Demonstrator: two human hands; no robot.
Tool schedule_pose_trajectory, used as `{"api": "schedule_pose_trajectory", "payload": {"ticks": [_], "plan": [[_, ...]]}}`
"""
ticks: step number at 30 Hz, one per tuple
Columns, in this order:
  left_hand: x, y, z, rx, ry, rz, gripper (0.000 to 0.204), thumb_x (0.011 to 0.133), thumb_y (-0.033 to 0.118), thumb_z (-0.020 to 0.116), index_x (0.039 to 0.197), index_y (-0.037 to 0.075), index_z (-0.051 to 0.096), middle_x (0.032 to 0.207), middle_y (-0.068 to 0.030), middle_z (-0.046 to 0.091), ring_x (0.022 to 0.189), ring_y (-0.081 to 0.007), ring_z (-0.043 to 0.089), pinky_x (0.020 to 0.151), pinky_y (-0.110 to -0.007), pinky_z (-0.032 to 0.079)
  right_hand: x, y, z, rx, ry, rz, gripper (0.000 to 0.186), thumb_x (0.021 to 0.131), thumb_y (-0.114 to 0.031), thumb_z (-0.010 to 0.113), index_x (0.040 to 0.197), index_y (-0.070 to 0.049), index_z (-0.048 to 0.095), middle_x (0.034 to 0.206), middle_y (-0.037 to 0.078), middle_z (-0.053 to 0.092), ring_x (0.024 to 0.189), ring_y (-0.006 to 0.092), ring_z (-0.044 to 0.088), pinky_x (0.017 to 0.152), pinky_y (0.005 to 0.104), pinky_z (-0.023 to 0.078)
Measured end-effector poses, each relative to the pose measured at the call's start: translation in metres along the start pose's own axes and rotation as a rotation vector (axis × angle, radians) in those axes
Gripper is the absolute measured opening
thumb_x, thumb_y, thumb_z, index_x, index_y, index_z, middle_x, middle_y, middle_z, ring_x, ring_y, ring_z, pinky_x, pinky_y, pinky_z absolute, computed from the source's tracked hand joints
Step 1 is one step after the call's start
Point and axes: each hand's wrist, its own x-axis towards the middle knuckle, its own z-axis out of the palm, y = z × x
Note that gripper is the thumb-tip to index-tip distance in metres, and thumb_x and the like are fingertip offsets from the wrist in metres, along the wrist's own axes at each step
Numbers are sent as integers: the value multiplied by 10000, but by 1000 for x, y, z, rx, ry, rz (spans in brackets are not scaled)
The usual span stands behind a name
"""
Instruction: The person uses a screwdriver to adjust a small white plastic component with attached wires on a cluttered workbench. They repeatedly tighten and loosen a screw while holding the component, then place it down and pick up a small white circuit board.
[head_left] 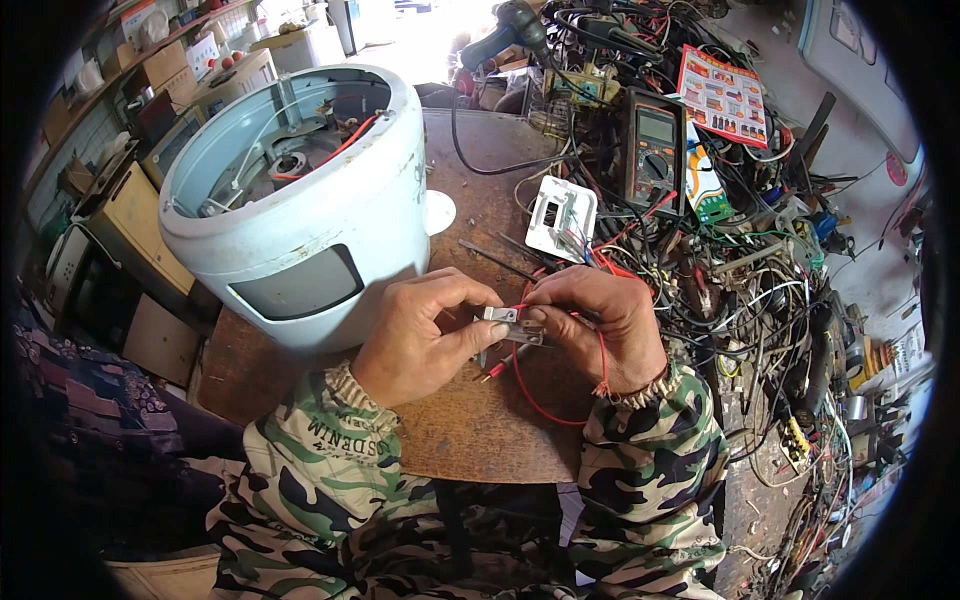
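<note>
- I see the left hand (425, 330) pinching a small, boxy, metallic-looking part (499, 315).
- Right hand (605, 320), fingers curled, pinches slim red wire (520, 309).
- Scuffed brown tabletop (480, 440) below.

Two grips (420, 330), one multimeter (655, 150)

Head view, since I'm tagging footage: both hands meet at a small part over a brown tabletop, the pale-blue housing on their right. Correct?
No: in the head view, the pale-blue housing stands left of the left hand and right hand. The small part and brown tabletop are correct.
</note>
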Motion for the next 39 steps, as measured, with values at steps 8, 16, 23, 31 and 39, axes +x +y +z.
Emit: {"api": "schedule_pose_trajectory", "payload": {"ticks": [8,16,23,31,39], "plan": [[-1,-7,-1,-53,-5,-82,198,878,126,791,1000,-8,711,857,-18,675,739,-57,601,627,-228,474,0,1,-5,112,-73,30,89,863,-5,723,948,23,721,854,113,712,779,205,701,706,305,539],[0,-3,-1,-145,-5,-139,196,881,121,786,980,-30,709,831,-24,690,727,-50,606,624,-230,481,1,2,-2,5,-58,-94,95,848,31,699,939,15,720,864,127,713,782,244,712,703,323,551],[2,-2,-3,-182,-22,-190,209,891,109,776,1000,-52,701,835,-41,709,738,-57,628,627,-225,504,0,1,-4,-2,-84,-118,153,814,32,720,962,-3,729,923,131,722,847,287,714,754,353,566],[1,-2,-2,-212,-22,-241,230,886,85,784,1018,-79,692,873,-71,727,767,-64,651,641,-227,534,1,1,-4,-149,-102,-203,215,788,-6,750,997,-52,759,1002,116,722,944,296,691,818,373,556],[1,2,-11,-435,-83,-334,247,914,76,757,1096,-76,687,886,-74,722,746,-71,659,643,-211,546,-1,1,-5,-178,-8,-274,188,785,-24,766,970,-50,755,980,95,724,923,284,687,821,371,542]]}}
